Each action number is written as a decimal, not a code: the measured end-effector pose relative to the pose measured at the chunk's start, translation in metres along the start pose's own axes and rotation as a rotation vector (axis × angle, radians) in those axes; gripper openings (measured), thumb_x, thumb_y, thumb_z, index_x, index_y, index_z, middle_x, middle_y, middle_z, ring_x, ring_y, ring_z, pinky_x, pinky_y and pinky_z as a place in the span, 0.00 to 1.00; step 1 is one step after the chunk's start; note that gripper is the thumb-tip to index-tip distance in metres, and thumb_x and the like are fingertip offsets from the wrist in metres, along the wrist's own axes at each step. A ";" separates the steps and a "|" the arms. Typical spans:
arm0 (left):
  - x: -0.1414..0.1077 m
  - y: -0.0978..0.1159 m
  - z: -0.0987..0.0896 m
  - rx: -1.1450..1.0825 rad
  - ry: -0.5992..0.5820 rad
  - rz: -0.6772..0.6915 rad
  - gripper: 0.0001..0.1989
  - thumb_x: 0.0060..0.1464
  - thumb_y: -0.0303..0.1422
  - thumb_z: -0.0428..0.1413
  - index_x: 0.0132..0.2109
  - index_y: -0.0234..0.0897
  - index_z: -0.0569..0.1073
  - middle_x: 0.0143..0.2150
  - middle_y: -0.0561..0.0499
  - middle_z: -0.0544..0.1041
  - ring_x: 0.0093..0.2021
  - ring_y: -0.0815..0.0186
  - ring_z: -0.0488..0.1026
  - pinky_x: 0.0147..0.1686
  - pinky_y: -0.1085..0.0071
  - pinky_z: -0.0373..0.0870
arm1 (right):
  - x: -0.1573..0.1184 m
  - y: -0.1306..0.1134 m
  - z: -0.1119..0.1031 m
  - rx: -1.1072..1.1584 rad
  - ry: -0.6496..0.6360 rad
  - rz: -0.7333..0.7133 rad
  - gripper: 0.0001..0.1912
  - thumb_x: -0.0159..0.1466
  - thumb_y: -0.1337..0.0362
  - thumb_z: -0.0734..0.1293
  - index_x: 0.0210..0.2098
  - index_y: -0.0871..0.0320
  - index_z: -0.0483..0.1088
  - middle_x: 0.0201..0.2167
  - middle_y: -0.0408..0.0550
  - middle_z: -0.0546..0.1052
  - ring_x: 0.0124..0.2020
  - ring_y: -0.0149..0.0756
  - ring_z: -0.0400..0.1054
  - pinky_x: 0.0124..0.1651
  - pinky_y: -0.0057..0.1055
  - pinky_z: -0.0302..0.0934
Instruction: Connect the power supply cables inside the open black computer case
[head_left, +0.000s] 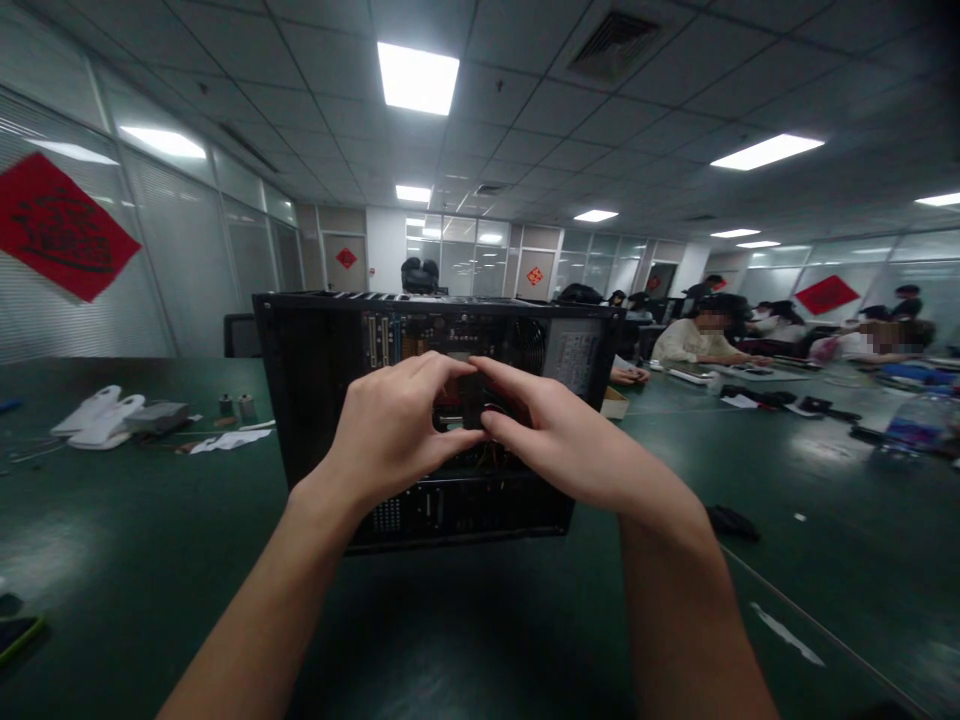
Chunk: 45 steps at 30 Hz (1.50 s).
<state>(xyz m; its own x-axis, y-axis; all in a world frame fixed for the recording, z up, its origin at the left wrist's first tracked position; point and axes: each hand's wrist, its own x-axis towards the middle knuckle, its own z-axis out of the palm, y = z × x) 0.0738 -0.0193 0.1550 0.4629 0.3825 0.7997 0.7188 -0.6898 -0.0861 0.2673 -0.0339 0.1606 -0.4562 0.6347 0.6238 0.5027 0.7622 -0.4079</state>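
Note:
An open black computer case [457, 510] stands on the green table in front of me, its inside facing me. My left hand [397, 420] and my right hand [551, 425] meet before the middle of the case. Between their fingertips is a small dark rectangular part [473, 400], pinched from both sides; its exact kind is too dark to make out. Behind the fingers, the motherboard with its pale expansion slots [379, 340] shows in part. A power supply with a label [574, 350] sits at the case's upper right, beside a round fan [529, 343]. My fingers cover the board's centre.
On the green table [150, 540], white plastic bags [101, 415], a grey box [159, 417] and two small cylinders [246, 406] lie to the left. A black item [731, 522] lies at right, with a large clear bottle [922, 420] farther off. Several people sit at the right.

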 end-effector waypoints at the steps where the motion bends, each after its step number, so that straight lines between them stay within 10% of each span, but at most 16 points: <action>1: 0.000 0.000 0.000 0.001 0.000 0.002 0.24 0.48 0.43 0.64 0.50 0.38 0.71 0.43 0.48 0.78 0.42 0.60 0.76 0.39 0.68 0.70 | 0.000 0.001 0.000 0.007 -0.001 -0.005 0.28 0.65 0.69 0.62 0.64 0.55 0.60 0.61 0.49 0.68 0.62 0.43 0.61 0.66 0.45 0.54; 16: -0.001 -0.016 0.025 0.178 0.130 0.094 0.11 0.59 0.30 0.54 0.49 0.36 0.72 0.47 0.46 0.77 0.46 0.61 0.75 0.44 0.67 0.73 | 0.028 0.028 0.030 0.106 0.294 0.117 0.24 0.61 0.64 0.67 0.57 0.59 0.70 0.43 0.49 0.79 0.43 0.42 0.73 0.50 0.41 0.67; 25: -0.013 -0.046 0.054 -0.018 0.138 0.018 0.09 0.59 0.29 0.54 0.45 0.34 0.75 0.47 0.43 0.79 0.47 0.61 0.77 0.49 0.64 0.74 | 0.032 0.078 0.042 -0.133 0.205 -0.166 0.25 0.64 0.76 0.58 0.59 0.60 0.66 0.57 0.55 0.70 0.59 0.39 0.63 0.63 0.39 0.57; 33: -0.024 -0.068 0.084 -0.102 -0.101 -0.174 0.10 0.58 0.28 0.55 0.45 0.38 0.78 0.47 0.46 0.80 0.49 0.59 0.77 0.50 0.63 0.73 | 0.032 0.099 0.073 -0.520 -0.011 0.039 0.16 0.68 0.70 0.58 0.52 0.59 0.69 0.48 0.56 0.70 0.51 0.44 0.66 0.51 0.36 0.63; 45: -0.040 -0.090 0.122 -0.101 -0.362 -0.314 0.10 0.56 0.29 0.56 0.44 0.38 0.79 0.41 0.47 0.82 0.43 0.58 0.78 0.44 0.65 0.71 | 0.018 0.157 0.088 -0.422 -0.170 0.283 0.11 0.63 0.69 0.64 0.45 0.61 0.74 0.47 0.54 0.74 0.50 0.40 0.67 0.51 0.28 0.59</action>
<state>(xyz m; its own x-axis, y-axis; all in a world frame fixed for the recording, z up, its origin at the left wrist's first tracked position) 0.0538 0.1025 0.0584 0.3955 0.7581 0.5185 0.8067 -0.5567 0.1986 0.2729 0.1087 0.0490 -0.3552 0.8463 0.3970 0.8588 0.4631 -0.2189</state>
